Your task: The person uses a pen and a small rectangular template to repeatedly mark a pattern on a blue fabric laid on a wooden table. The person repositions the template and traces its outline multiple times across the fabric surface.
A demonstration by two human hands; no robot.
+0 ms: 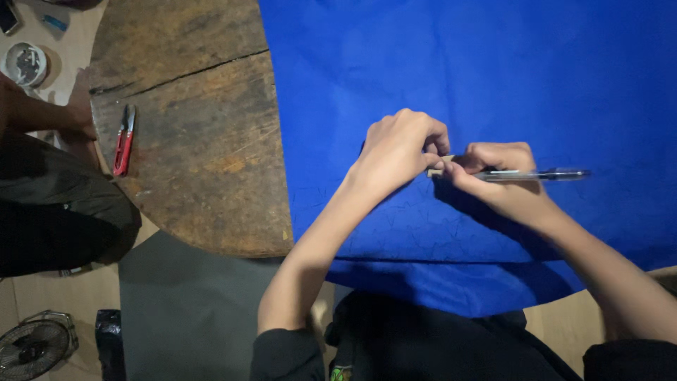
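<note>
A broad sheet of bright blue cloth (pixel 493 77) fills the right side of the view, draped over the table and hanging off the near edge above the person's dark-clothed lap. Faint drawn outlines, small star-like shapes, show on the cloth just below the hands. To the left lies the bare part of the round, dark, worn wooden tabletop (pixel 190 141), cracked across its upper half.

At the far left edge another person (pixel 49 204) in dark clothing sits beside the table, one arm reaching toward its rim. Down in the bottom left corner, a small round fan (pixel 32 349) stands on the pale floor.

Now the hands, both meeting near the middle of the cloth. The left hand (pixel 398 152) is curled, fingertips bunched and pressing down on a small pale tan template piece (pixel 437 169), which lies flat on the cloth right between the two hands. The right hand (pixel 501 180) touches the left at the fingertips and pinches a slim clear-barrelled pen (pixel 543 174), the barrel pointing out to the right, its tip hidden at the edge of the template.

Well apart from all this, on the bare wood near the table's left rim, lie small red-handled thread snips (pixel 124 141). Top left on the floor, a small round grey dish (pixel 25 63).
</note>
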